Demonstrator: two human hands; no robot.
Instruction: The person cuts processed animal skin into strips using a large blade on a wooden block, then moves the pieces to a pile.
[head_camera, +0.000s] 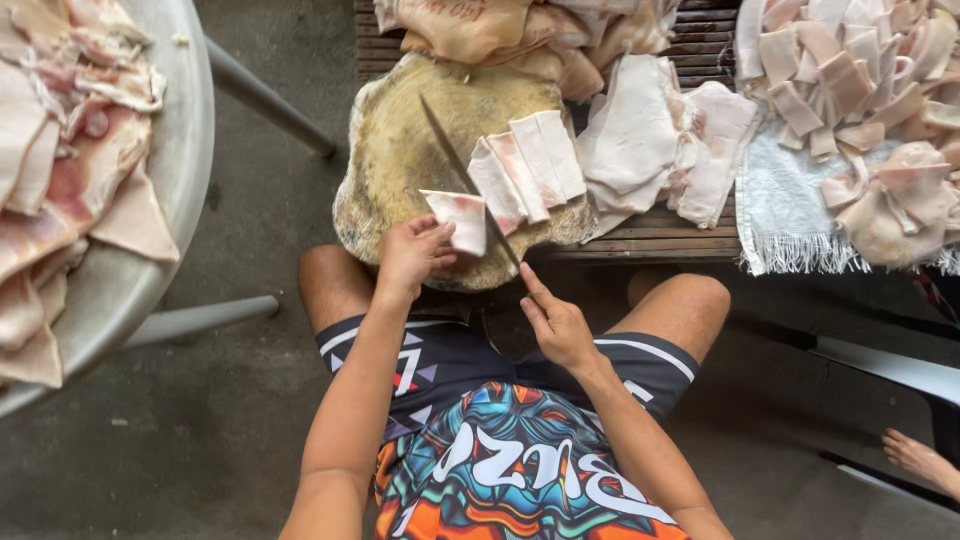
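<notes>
Left hand (412, 252) pins a limp, likely slippery pork-skin piece (458, 218) by its six-o'clock edge on the chopping block (400, 150), while the right hand (556, 325) grips the knife (462, 172).

Chopping block (400, 150) rests at the near left end of the slatted table (690, 235). On the block: one skin piece (458, 215) under the left hand (412, 252), knife (462, 175) just right of it, cut strips (530, 160) farther right. Right of the block, slabs (660, 140); beyond them, a towel (790, 205).
</notes>
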